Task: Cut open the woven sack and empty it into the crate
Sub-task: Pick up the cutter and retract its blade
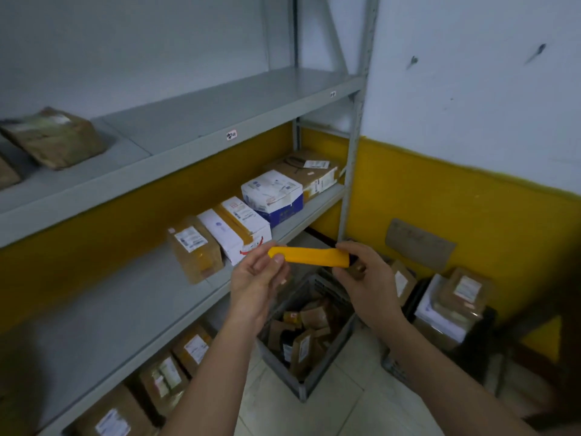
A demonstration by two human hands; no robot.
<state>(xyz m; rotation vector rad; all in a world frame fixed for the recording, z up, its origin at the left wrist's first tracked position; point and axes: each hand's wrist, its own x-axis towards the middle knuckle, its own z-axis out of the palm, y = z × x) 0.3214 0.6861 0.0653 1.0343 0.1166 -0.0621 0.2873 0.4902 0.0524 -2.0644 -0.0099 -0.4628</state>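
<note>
I hold a yellow utility knife [309, 256] level in front of me with both hands. My left hand [256, 283] pinches its left end between thumb and fingers. My right hand [364, 280] grips its right end, where a dark tip shows. Below the hands, a grey plastic crate [311, 390] stands on the floor with several brown parcels inside. No blade is visible. I see no woven sack in this view.
Grey metal shelving [195, 127] runs along the left, with boxed parcels [272, 193] on the middle shelf and more on the lowest one. A stack of parcels [452, 303] sits on the floor at right against the yellow-and-white wall. Pale floor tiles [355, 404] surround the crate.
</note>
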